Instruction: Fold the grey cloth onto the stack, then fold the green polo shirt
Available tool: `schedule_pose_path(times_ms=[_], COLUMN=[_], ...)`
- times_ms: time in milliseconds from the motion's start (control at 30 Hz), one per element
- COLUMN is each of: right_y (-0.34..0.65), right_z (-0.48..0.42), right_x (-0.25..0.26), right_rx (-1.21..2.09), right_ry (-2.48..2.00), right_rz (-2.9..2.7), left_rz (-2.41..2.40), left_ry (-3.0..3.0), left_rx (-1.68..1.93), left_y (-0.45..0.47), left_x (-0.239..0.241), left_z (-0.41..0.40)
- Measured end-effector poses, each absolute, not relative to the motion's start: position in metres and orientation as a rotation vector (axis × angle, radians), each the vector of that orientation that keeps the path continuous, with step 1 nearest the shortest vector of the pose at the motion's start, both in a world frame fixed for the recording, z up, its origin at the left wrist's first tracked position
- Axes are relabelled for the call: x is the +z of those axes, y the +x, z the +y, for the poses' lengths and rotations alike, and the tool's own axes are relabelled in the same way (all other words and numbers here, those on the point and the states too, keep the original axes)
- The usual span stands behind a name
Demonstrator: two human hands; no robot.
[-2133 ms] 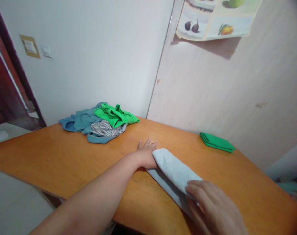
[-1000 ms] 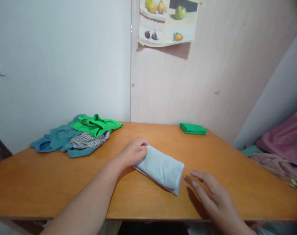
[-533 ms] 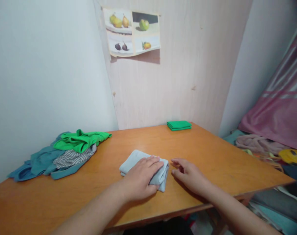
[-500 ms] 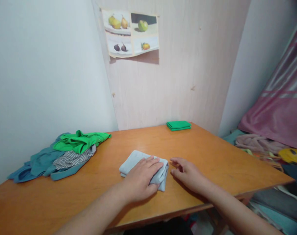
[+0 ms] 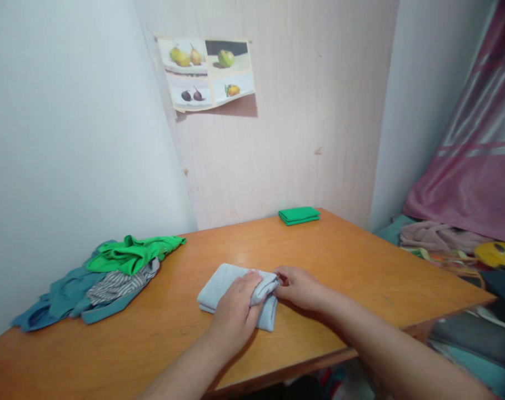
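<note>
A light grey-blue folded cloth (image 5: 227,280) lies on the table near its front edge, with its right part turned up in a thick fold. My left hand (image 5: 239,303) rests over the middle of the cloth, the fold caught between its fingers and thumb. At the right end my right hand (image 5: 298,286) is closed, thumb and fingers around the corner of the fold. Its fingertips are partly hidden behind the cloth.
A crumpled clothes pile (image 5: 73,289) sits at the table's left, a bright green garment (image 5: 135,253) on top. A neatly folded green cloth (image 5: 299,215) lies at the back edge of the wooden table (image 5: 339,261). More fabrics and a pink curtain (image 5: 464,183) are at the right.
My right hand has moved left and now grips the cloth's right end. The left hand's fingers have closed further around the fold. The view has shifted slightly.
</note>
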State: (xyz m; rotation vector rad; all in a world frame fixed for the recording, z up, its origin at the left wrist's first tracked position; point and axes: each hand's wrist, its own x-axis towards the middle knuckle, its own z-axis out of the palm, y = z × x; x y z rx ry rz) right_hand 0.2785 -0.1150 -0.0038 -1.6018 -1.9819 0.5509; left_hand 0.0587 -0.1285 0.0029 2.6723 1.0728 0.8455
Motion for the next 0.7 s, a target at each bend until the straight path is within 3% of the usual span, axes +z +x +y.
schedule_pose_path(times_ms=[700], right_y=[0.2766], right_z=[-0.1045], right_x=[0.0007], right_rx=[0.516], right_ry=[-1.846], right_rz=[-1.939], left_rz=[1.003], left_ry=[3.014], left_rx=[0.497], left_y=[0.0586], left_x=[-0.0044], left_z=[-0.1356])
